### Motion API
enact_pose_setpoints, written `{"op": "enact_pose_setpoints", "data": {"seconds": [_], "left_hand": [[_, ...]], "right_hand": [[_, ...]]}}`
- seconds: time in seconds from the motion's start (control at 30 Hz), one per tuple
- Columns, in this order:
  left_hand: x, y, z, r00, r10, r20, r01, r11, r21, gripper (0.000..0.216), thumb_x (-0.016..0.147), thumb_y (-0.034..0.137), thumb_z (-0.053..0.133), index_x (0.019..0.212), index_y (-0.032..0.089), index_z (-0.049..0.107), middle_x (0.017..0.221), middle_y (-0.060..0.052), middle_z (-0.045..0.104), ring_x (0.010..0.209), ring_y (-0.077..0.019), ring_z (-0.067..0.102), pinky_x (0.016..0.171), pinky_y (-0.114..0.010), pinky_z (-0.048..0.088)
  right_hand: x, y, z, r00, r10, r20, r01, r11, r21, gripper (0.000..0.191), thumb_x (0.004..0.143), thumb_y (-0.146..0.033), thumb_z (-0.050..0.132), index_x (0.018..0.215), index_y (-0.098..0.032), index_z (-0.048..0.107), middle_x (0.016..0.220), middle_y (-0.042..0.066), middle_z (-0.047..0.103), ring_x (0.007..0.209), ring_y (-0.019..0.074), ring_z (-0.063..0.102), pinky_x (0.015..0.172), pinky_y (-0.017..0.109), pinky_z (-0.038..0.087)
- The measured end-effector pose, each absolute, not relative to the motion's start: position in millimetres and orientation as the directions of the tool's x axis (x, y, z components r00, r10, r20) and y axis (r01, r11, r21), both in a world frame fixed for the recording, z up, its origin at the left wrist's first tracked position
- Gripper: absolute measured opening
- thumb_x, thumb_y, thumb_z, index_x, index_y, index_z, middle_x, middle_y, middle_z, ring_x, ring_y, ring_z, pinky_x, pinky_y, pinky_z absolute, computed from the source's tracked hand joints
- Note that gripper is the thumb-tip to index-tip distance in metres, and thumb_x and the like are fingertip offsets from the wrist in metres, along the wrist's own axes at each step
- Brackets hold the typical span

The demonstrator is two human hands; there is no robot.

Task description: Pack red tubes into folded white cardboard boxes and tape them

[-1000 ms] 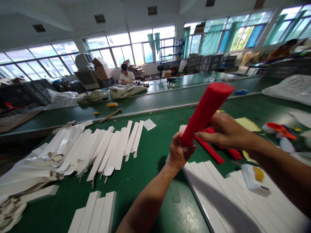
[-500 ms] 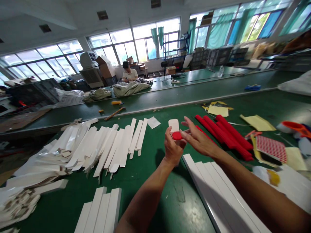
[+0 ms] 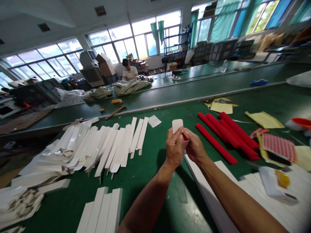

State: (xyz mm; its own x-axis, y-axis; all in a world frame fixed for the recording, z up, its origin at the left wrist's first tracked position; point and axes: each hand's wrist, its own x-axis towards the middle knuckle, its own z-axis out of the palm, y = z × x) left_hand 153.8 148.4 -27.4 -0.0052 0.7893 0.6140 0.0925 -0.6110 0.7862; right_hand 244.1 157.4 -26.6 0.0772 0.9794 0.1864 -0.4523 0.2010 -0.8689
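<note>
Both hands hold the open end of a white cardboard box (image 3: 177, 125), its flap standing up above my fingers. Something red (image 3: 184, 138) shows inside the opening. My left hand (image 3: 174, 147) wraps the box from the left, thumb and fingers at the mouth. On the other side, my right hand (image 3: 194, 145) has its bent fingers closed on the box edge. The rest of the box is hidden behind the hands. Several red ribbed rolls (image 3: 216, 144) lie right of my right hand. Long white boxes (image 3: 201, 184) lie under my right forearm.
Flat white cartons (image 3: 107, 147) are piled at left, with closed white boxes (image 3: 102, 210) nearer me. A sheet of red dot stickers (image 3: 279, 148), a tape roll (image 3: 301, 122) and yellow paper (image 3: 264, 119) lie at right. A hammer (image 3: 115, 112) lies farther back. Another person (image 3: 129, 71) sits beyond the benches.
My right hand has come down from open fingers beside the box to grip its edge. The red thing now sits lower within the opening. One red roll shows more fully.
</note>
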Motion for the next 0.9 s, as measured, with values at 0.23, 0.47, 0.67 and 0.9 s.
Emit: {"op": "enact_pose_setpoints", "data": {"seconds": [0.23, 0.47, 0.67, 0.9], "left_hand": [[157, 155, -23, -0.016, 0.885, 0.465, -0.127, -0.463, 0.877, 0.050, 0.081, 0.020, 0.045, 0.132, 0.018, 0.047, 0.122, -0.010, 0.057, 0.107, -0.0200, 0.061, 0.094, -0.033, 0.052], [139, 164, -32, 0.000, 0.625, 0.780, 0.290, -0.747, 0.599, 0.038, 0.099, 0.039, 0.032, 0.106, 0.016, 0.061, 0.109, -0.012, 0.059, 0.108, -0.0223, 0.056, 0.096, -0.040, 0.049], [115, 171, -30, 0.384, 0.387, 0.838, 0.414, -0.884, 0.218, 0.042, 0.093, 0.023, 0.043, 0.133, 0.010, 0.045, 0.127, -0.020, 0.057, 0.122, -0.0266, 0.053, 0.103, -0.045, 0.047], [100, 174, -11, 0.476, 0.436, 0.764, 0.448, -0.868, 0.215, 0.043, 0.097, 0.023, 0.038, 0.136, 0.011, 0.048, 0.120, -0.018, 0.061, 0.113, -0.0250, 0.058, 0.096, -0.041, 0.052]], "right_hand": [[234, 166, -28, 0.373, 0.885, 0.278, -0.219, 0.375, -0.901, 0.022, 0.073, -0.030, 0.062, 0.093, -0.022, 0.057, 0.083, 0.001, 0.066, 0.070, 0.0179, 0.061, 0.065, 0.029, 0.051], [234, 166, -51, 0.376, 0.826, 0.419, -0.122, 0.493, -0.862, 0.037, 0.090, -0.043, 0.036, 0.099, -0.021, 0.065, 0.099, 0.007, 0.069, 0.090, 0.0242, 0.065, 0.077, 0.036, 0.052], [244, 159, -78, 0.161, 0.816, 0.555, 0.167, 0.531, -0.831, 0.059, 0.084, -0.040, 0.051, 0.139, -0.020, 0.046, 0.137, 0.013, 0.056, 0.120, 0.0308, 0.057, 0.102, 0.047, 0.045], [231, 163, -78, 0.129, 0.812, 0.569, 0.404, 0.481, -0.778, 0.073, 0.075, -0.036, 0.065, 0.139, -0.018, 0.033, 0.127, 0.019, 0.060, 0.103, 0.0303, 0.066, 0.085, 0.044, 0.055]]}}
